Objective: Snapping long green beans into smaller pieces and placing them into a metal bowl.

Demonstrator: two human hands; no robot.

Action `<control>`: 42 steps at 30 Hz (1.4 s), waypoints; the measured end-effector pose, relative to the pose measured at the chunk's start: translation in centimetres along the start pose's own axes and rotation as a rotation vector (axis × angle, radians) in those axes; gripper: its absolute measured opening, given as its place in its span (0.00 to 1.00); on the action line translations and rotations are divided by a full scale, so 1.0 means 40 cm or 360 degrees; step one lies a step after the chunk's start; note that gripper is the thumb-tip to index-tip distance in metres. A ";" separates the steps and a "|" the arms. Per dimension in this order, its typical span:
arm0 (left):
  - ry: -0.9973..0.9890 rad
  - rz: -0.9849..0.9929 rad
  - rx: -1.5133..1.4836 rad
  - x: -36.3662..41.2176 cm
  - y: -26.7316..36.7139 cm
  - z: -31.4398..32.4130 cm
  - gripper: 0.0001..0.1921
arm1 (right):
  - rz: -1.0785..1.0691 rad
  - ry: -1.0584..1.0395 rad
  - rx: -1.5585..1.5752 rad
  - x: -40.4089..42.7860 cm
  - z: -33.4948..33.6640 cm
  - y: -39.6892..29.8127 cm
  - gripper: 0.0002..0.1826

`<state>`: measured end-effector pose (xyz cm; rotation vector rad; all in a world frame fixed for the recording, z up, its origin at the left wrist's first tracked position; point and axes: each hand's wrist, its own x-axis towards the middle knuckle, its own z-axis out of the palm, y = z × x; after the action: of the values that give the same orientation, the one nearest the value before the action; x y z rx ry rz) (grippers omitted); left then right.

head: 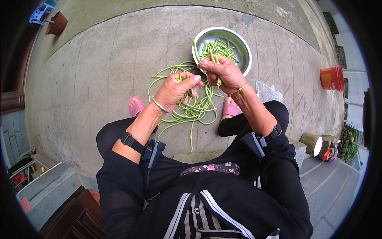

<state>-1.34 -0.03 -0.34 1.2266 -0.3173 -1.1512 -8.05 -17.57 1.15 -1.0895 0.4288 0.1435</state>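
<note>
My left hand (pixel 178 89) is curled around several pieces of green long beans, with a silver bangle on its wrist. Close by to the right, my right hand (pixel 222 71) grips a few short bean pieces that stick out above and below the fingers. Behind that hand stands a round metal basin (pixel 246 59) holding many short pieces of green bean (pixel 219 47). A loose heap of whole long beans (pixel 194 110) lies on the concrete ground between my feet, partly hidden by my left hand.
A crumpled clear plastic bag (pixel 269 92) lies right of my right foot. A red bucket (pixel 332 78) stands farther right, with an olive-coloured bucket (pixel 309 143) nearer the stone steps. At the upper left are a brown pot (pixel 56 24) and a blue plastic stool (pixel 38 14).
</note>
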 end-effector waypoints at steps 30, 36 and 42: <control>0.0199 0.0169 -0.0323 -0.024 0.028 -0.025 0.06 | -0.0158 -0.0200 0.0119 -0.028 0.009 -0.001 0.11; -0.0254 -0.0057 -0.0260 -0.039 0.034 0.069 0.11 | -0.0580 0.0062 -0.0291 -0.019 0.046 0.015 0.12; -0.0215 -0.0132 -0.0354 -0.027 0.031 0.065 0.13 | -0.0909 0.0407 -0.0723 0.002 0.047 0.037 0.11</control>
<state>-3.10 -0.74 2.09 0.9771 -0.2340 -1.3073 -7.94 -15.25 0.65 -1.6465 0.3018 -0.4275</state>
